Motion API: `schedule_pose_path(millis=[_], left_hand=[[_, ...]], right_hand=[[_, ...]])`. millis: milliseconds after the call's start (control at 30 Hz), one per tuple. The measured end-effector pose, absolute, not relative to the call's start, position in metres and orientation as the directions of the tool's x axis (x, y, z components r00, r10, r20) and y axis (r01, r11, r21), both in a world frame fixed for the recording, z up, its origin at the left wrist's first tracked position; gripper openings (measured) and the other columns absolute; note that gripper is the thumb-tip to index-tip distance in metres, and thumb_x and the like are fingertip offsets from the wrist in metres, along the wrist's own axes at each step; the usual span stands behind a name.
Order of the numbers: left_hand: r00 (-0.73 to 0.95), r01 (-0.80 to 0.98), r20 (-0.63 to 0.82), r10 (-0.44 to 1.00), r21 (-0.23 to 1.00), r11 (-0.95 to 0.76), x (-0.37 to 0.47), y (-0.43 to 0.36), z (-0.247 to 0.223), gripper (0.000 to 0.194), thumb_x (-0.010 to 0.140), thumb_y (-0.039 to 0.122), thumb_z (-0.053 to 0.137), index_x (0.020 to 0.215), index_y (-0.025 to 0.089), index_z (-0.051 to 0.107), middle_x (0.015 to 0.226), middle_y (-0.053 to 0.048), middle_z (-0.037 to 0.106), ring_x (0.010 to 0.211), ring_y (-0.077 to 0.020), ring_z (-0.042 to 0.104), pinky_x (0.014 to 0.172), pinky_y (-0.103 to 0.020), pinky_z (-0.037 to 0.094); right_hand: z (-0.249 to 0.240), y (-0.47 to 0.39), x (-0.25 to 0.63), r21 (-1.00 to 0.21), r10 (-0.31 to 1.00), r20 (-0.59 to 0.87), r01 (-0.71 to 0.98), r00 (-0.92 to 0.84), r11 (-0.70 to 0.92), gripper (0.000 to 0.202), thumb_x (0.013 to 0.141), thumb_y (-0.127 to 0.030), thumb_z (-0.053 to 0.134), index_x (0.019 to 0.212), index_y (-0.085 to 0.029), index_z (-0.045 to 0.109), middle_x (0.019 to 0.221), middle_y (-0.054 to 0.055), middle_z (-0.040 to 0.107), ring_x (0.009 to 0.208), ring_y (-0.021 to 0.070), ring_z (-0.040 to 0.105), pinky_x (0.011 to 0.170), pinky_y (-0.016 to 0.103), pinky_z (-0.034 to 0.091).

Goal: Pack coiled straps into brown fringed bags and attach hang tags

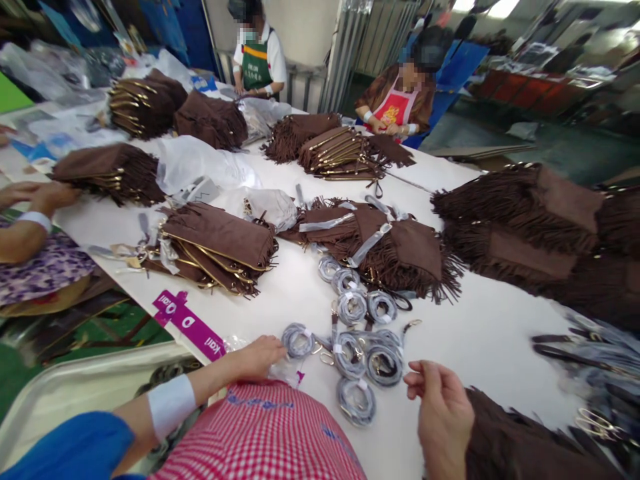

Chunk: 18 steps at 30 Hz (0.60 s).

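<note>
My left hand (261,358) is low at the table's near edge, its fingers bent together at the left side of a coiled strap (299,341) wrapped in clear film with a white band. Part of its grip is hidden. Crumpled clear plastic (237,343) lies by that hand. Several similar coils lie grouped to the right, among them a larger coil (384,365) and the nearest coil (356,401). To the right of them, my right hand (443,407) hovers with loosely bent fingers apart, holding nothing visible. Metal clasps (327,358) show between the coils.
Brown fringed bags (420,250) are piled beyond the coils, with gold-zipped bags (220,233) to the left. More bags (525,433) and wrapped straps (590,353) lie at right. A pale bin (55,380) stands lower left. Co-workers sit around the white table (480,320).
</note>
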<state>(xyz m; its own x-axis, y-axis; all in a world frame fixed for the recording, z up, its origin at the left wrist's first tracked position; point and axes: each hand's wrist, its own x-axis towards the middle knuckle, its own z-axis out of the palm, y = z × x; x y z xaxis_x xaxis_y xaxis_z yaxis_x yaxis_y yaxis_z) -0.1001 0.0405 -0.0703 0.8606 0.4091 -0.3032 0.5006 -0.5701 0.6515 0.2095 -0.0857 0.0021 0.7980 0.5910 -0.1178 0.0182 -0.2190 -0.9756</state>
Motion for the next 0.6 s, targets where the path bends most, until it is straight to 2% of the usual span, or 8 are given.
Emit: schedule_pose_path(millis=[67,133,233,300,367,433,533,600], left_hand=[[0.858,0.449,-0.304,0.415,0.836,-0.315,-0.082,0.041,-0.049,0.034,0.081,0.028,0.063,0.115,0.019,0.062,0.114,-0.010,0.062,0.103,-0.0248,0.055,0.086,-0.033,0.043],[0.857,0.355,-0.351,0.376,0.933,0.061,-0.061,0.039,-0.029,0.042,0.083,0.036,0.060,0.122,0.020,0.058,0.121,-0.010,0.060,0.097,-0.0216,0.058,0.076,-0.030,0.045],[0.836,0.156,-0.424,0.348,0.793,0.589,-0.032,0.032,-0.014,0.056,0.080,0.053,0.061,0.126,0.021,0.054,0.129,-0.013,0.055,0.080,-0.0150,0.061,0.057,-0.023,0.040],[0.794,0.071,-0.481,0.373,0.681,0.729,-0.020,0.028,-0.012,0.057,0.076,0.061,0.061,0.110,0.016,0.059,0.113,-0.013,0.062,0.068,-0.0113,0.059,0.049,-0.019,0.033],[0.759,0.115,-0.536,0.370,0.669,0.734,-0.014,0.026,-0.015,0.053,0.076,0.065,0.057,0.086,0.013,0.059,0.080,-0.006,0.064,0.053,-0.0084,0.051,0.044,-0.018,0.027],[0.769,0.224,-0.538,0.344,0.732,0.643,-0.011,0.023,-0.018,0.049,0.080,0.063,0.051,0.071,0.014,0.054,0.059,0.000,0.054,0.044,-0.0072,0.043,0.042,-0.019,0.027],[0.850,0.337,-0.460,0.258,0.850,0.404,-0.007,0.015,-0.019,0.044,0.090,0.051,0.044,0.063,0.016,0.051,0.053,0.002,0.049,0.044,-0.0082,0.042,0.045,-0.021,0.033],[0.890,0.341,-0.396,0.227,0.907,0.247,-0.003,0.010,-0.018,0.044,0.094,0.042,0.039,0.058,0.017,0.046,0.052,0.002,0.046,0.046,-0.0091,0.042,0.048,-0.023,0.035]], right_hand=[[-0.001,-0.089,0.182,-0.966,0.667,-0.115,0.074,0.736,-0.248,0.036,0.081,-0.054,0.064,0.082,-0.018,0.059,0.066,0.000,0.067,0.045,0.0112,0.053,0.043,0.024,0.045],[-0.008,-0.095,0.158,-0.947,0.743,-0.118,0.152,0.658,-0.284,0.038,0.085,-0.056,0.058,0.084,-0.018,0.061,0.065,0.001,0.068,0.046,0.0122,0.054,0.047,0.024,0.047],[-0.017,-0.106,0.137,-0.908,0.872,-0.096,0.316,0.480,-0.275,0.037,0.090,-0.054,0.051,0.084,-0.020,0.064,0.062,0.000,0.067,0.046,0.0123,0.055,0.049,0.023,0.047],[-0.020,-0.112,0.133,-0.887,0.935,-0.075,0.405,0.346,-0.221,0.034,0.092,-0.049,0.049,0.081,-0.021,0.066,0.061,-0.001,0.066,0.048,0.0123,0.057,0.051,0.022,0.048],[-0.020,-0.115,0.135,-0.876,0.966,-0.039,0.455,0.257,-0.157,0.030,0.092,-0.044,0.050,0.082,-0.022,0.068,0.071,0.001,0.069,0.062,0.0149,0.064,0.060,0.023,0.052],[-0.017,-0.112,0.139,-0.869,0.968,0.004,0.480,0.252,-0.122,0.028,0.092,-0.041,0.051,0.094,-0.023,0.071,0.094,0.006,0.073,0.088,0.0198,0.068,0.078,0.029,0.055],[-0.013,-0.099,0.139,-0.864,0.951,0.032,0.486,0.308,-0.128,0.032,0.091,-0.038,0.052,0.114,-0.023,0.068,0.120,0.009,0.067,0.112,0.0240,0.062,0.096,0.038,0.050],[-0.010,-0.088,0.135,-0.880,0.959,0.022,0.460,0.283,-0.116,0.028,0.088,-0.038,0.056,0.106,-0.025,0.072,0.115,0.008,0.070,0.108,0.0245,0.063,0.095,0.038,0.050]])
